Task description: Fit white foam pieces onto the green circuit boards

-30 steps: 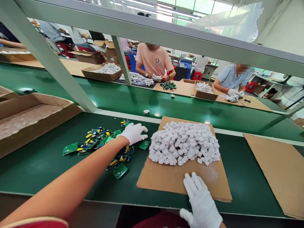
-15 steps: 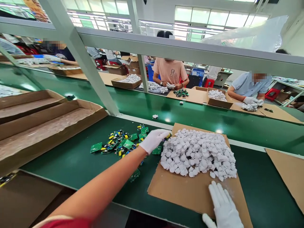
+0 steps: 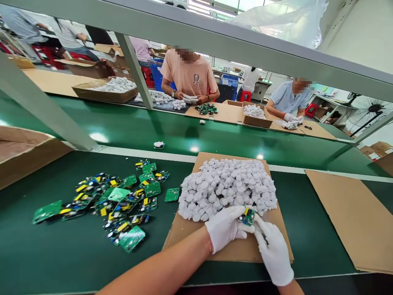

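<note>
Gloved in white, my left hand (image 3: pixel 227 227) is closed on a small green circuit board (image 3: pixel 248 216) with a yellow part on it. My right hand (image 3: pixel 273 248), also gloved, meets it from the right, its fingertips at the board's edge. Both hands are over a cardboard sheet (image 3: pixel 184 237), just in front of a heap of white round pieces (image 3: pixel 227 184). Left of the sheet lies a loose pile of circuit boards (image 3: pixel 118 196), some green side up, and a single board (image 3: pixel 172 195) sits close to the heap.
A cardboard tray (image 3: pixel 27 153) stands at the left and another cardboard sheet (image 3: pixel 353 217) at the right. Behind runs a green belt (image 3: pixel 129 131) carrying a board with a white piece (image 3: pixel 159 144). A metal frame (image 3: pixel 215 37) crosses above; people work beyond it.
My left hand has moved right with the board, from beside the pile to the front of the heap. My right hand has come off the cardboard to meet it. The view has shifted right.
</note>
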The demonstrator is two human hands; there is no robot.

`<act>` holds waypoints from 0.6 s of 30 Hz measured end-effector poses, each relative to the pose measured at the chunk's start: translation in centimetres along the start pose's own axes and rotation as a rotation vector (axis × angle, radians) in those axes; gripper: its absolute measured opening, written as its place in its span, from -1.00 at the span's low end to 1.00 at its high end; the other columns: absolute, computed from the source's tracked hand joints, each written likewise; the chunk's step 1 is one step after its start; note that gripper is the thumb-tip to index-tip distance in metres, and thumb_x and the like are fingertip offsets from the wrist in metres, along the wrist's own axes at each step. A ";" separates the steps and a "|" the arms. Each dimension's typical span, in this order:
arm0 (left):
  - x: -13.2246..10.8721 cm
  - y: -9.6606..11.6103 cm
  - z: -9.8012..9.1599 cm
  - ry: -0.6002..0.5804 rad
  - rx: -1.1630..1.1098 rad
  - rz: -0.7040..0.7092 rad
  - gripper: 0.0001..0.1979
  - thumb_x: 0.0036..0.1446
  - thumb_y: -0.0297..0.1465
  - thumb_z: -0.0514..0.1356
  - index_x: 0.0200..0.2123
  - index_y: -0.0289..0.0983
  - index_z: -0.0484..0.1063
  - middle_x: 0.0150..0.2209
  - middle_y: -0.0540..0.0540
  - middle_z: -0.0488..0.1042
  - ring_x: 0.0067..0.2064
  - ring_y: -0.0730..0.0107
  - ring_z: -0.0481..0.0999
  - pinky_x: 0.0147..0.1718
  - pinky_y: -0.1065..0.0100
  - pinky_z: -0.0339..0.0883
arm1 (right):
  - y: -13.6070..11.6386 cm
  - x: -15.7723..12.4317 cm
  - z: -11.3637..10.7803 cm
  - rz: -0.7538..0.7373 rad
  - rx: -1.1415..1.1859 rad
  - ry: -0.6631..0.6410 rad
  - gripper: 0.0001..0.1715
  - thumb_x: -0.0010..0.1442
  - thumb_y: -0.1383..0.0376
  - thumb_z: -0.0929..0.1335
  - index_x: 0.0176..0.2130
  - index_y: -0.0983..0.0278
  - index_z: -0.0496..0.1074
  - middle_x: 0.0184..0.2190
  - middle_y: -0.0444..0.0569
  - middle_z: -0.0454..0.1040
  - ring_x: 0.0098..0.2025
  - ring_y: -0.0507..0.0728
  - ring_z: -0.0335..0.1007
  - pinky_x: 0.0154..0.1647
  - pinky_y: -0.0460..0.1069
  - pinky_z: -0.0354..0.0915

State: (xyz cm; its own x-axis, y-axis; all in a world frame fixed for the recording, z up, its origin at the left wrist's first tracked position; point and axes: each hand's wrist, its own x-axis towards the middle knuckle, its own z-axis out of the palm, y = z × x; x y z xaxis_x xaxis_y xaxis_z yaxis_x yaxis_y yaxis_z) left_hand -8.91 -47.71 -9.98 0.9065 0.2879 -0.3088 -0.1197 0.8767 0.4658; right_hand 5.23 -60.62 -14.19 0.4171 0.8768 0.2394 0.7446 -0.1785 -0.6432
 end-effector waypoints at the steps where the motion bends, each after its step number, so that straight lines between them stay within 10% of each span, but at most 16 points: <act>1: 0.0 0.0 -0.2 0.027 0.009 0.031 -0.71 0.10 -0.29 0.15 -0.16 -0.36 0.39 -0.14 -0.24 0.46 -0.37 0.39 0.54 -0.50 0.49 0.31 | -0.3 0.0 -0.3 0.122 0.171 0.012 -0.60 0.19 0.16 0.26 -0.01 0.22 0.40 -0.31 0.04 0.51 -0.37 0.15 0.37 -0.33 0.05 0.33; 4: -0.2 -0.2 -0.6 0.131 0.019 0.081 -0.66 0.03 -0.31 0.22 -0.12 -0.32 0.36 -0.16 -0.21 0.45 -0.32 0.30 0.55 -0.43 0.42 0.34 | -1.7 0.2 -1.4 0.447 0.644 0.110 -0.60 0.15 0.09 0.30 -0.13 0.30 0.43 -0.36 0.04 0.53 -0.50 0.06 0.32 -0.51 -0.04 0.29; 8: -0.1 -0.6 -0.6 0.189 0.051 0.135 -0.50 -0.04 -0.32 0.28 0.00 -0.26 0.28 -0.27 -0.12 0.45 -0.38 0.34 0.52 -0.44 0.37 0.34 | -4.6 0.4 -1.8 0.476 1.005 0.041 -0.62 0.13 0.05 0.31 -0.26 0.31 0.45 -0.45 0.03 0.53 -0.55 0.06 0.33 -0.57 -0.05 0.28; 13: 0.2 -1.3 -0.8 0.085 0.054 0.202 -0.59 -0.06 -0.26 0.29 -0.14 -0.32 0.38 -0.30 -0.14 0.47 -0.43 0.41 0.46 -0.50 0.40 0.31 | -6.9 0.3 -1.1 0.314 1.004 -0.177 -0.72 0.00 0.16 0.44 -0.28 0.26 0.45 -0.44 -0.01 0.54 -0.44 0.10 0.44 -0.36 0.00 0.39; 18: 0.1 -1.7 -0.9 0.093 0.137 0.179 -0.62 -0.19 -0.30 0.37 -0.32 -0.36 0.34 -0.40 -0.14 0.48 -0.42 0.41 0.48 -0.50 0.46 0.28 | -5.4 1.3 -1.2 0.413 0.930 0.050 -0.73 0.08 0.19 0.39 -0.20 0.24 0.44 -0.27 0.01 0.54 -0.23 0.14 0.46 -0.17 0.04 0.38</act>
State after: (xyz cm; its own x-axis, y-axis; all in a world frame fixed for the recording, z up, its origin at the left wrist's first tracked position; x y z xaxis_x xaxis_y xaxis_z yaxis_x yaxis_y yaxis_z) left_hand -9.02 -48.86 -11.60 0.8341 0.4734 -0.2832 -0.2134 0.7502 0.6258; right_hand 2.39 -59.01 -9.58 0.5866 0.8020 -0.1129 -0.1534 -0.0268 -0.9878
